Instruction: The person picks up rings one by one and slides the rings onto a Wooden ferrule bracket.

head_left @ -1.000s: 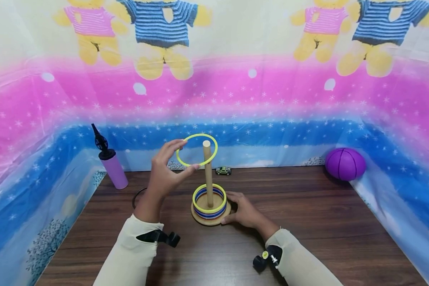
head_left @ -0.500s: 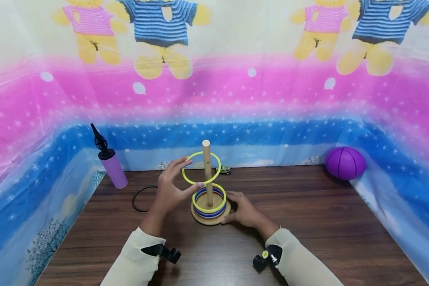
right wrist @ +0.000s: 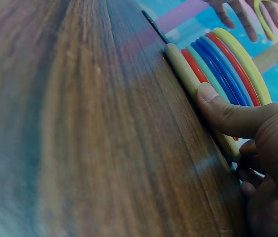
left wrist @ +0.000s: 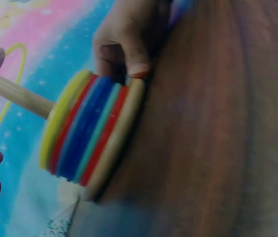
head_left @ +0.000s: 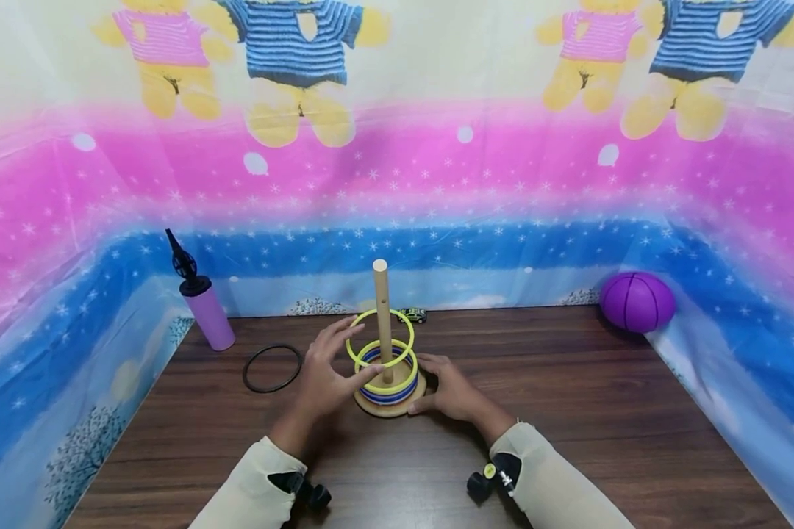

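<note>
A wooden peg [head_left: 381, 294] stands upright on a round wooden base [head_left: 385, 412]. Stacked around its foot are several rings; the left wrist view shows a yellow one [left wrist: 48, 140] on top, with red, blue and teal rings beneath. My left hand [head_left: 327, 376] pinches another yellow ring [head_left: 413, 335] between thumb and fingers. That ring encircles the peg, tilted, a little above the stack. My right hand [head_left: 455, 391] grips the base from the right, its thumb on the base's edge in the right wrist view; its other fingers are partly hidden behind the stack.
A black ring [head_left: 271, 390] lies on the brown table [head_left: 569, 411] left of my left hand. Behind the peg is a small toy car [head_left: 415, 316]. A purple pump [head_left: 209, 316] stands at the back left, a purple ball [head_left: 637, 302] at the back right.
My left hand has lowered the yellow ring along the peg, from near its top to just above the stack. The black ring is now fully uncovered. My right hand stays on the base.
</note>
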`<state>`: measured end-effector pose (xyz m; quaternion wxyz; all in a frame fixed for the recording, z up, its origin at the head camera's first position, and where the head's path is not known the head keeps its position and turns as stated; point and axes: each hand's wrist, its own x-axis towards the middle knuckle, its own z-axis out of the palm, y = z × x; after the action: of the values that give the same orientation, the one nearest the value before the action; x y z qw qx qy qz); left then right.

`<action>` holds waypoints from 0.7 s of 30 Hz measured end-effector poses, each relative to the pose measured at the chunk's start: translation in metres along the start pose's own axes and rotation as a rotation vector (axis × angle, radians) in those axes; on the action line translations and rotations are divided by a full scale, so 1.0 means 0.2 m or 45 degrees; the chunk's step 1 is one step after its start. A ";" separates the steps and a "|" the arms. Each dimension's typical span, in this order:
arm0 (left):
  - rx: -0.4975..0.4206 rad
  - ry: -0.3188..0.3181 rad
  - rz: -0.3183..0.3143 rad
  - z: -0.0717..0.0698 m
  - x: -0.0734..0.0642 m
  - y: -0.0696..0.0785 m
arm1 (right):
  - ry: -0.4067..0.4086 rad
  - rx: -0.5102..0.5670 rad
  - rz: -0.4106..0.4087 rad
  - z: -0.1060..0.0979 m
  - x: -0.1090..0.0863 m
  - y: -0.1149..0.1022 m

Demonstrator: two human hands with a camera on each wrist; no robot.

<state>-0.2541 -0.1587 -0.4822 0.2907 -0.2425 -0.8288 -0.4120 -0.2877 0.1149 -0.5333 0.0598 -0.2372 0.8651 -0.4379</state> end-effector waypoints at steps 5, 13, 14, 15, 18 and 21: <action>-0.008 -0.030 0.027 0.04 -0.05 -0.04 | 0.016 -0.012 -0.001 0.00 0.00 0.01; -0.010 -0.040 -0.023 0.08 -0.09 -0.07 | 0.002 -0.019 -0.012 0.01 0.01 0.02; -0.007 -0.041 -0.031 0.08 -0.09 -0.07 | 0.004 -0.023 -0.013 0.01 0.01 0.02; -0.008 -0.046 -0.039 0.08 -0.10 -0.08 | 0.006 -0.023 -0.018 0.01 0.01 0.02; -0.006 -0.068 -0.064 0.08 -0.11 -0.08 | 0.006 -0.022 -0.021 0.01 0.01 0.02; -0.006 -0.092 -0.087 0.08 -0.12 -0.09 | 0.005 -0.018 -0.021 0.01 0.01 0.01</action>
<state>-0.2535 -0.1589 -0.5172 0.2458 -0.2296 -0.8455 -0.4147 -0.2894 0.1143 -0.5366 0.0528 -0.2439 0.8664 -0.4327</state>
